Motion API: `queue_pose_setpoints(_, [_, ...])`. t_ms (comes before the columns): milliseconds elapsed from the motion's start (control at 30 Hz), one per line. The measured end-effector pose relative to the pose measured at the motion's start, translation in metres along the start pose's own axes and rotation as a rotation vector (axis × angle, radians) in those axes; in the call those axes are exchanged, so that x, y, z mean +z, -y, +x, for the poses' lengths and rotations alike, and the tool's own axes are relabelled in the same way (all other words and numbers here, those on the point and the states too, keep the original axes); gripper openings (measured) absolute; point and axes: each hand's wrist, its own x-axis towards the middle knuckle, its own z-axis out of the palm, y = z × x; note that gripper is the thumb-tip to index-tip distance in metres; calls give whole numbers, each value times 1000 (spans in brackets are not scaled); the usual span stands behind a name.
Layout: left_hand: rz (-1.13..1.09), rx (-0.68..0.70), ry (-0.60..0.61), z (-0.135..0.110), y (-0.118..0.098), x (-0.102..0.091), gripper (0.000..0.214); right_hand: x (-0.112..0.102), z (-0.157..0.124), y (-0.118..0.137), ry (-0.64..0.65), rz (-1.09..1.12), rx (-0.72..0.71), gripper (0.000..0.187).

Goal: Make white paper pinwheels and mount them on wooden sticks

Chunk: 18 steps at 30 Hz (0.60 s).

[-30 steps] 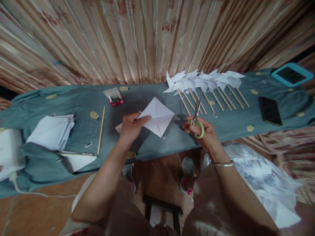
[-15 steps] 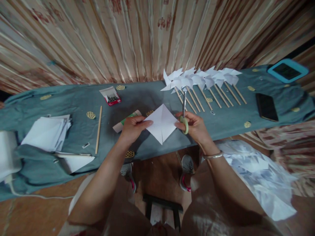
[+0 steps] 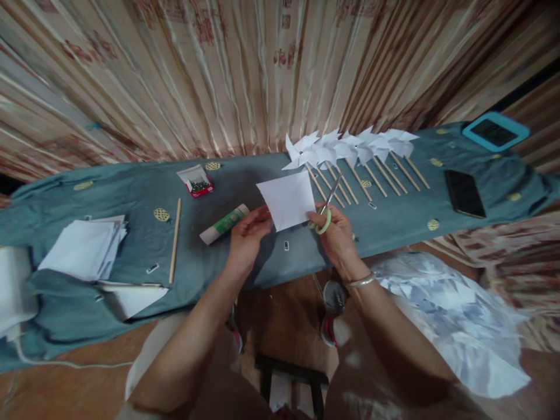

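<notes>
A white square paper (image 3: 287, 199) is held up over the grey-blue cloth table (image 3: 65, 189). My left hand (image 3: 247, 236) pinches its lower left corner. My right hand (image 3: 333, 231) pinches its lower right edge while its fingers stay through the green handles of a pair of scissors (image 3: 327, 207), blades pointing up and away. A green and white glue stick (image 3: 224, 223) lies just left of my left hand.
Several white paper pinwheels on wooden sticks (image 3: 350, 153) lie in a row behind the paper. A red pin box (image 3: 196, 179), a loose wooden stick (image 3: 175, 239), a stack of white papers (image 3: 83, 248), a black phone (image 3: 464, 193) and a blue-cased tablet (image 3: 494, 132) also rest on the cloth.
The paper went from a folded diamond held by my left hand to a flat square held by both hands. My right hand brought the scissors leftward to the paper. The glue stick came into sight.
</notes>
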Motion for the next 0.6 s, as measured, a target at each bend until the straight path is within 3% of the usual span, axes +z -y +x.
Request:
queue_pose_setpoints(100, [31, -9, 89, -11, 9, 16, 42, 10, -6, -8, 18, 33, 21, 36])
queue_pose_setpoints(233, [72, 48, -10, -10, 12, 22, 37, 21, -11, -12, 43, 46, 53, 40])
queue_pose_setpoints(433, [166, 138, -89, 5, 5, 10, 20, 20, -17, -12, 117, -62, 44, 42])
queue_pose_setpoints(600, [278, 185, -105, 12, -9, -3, 18, 2, -29, 2, 336, -302, 62, 42])
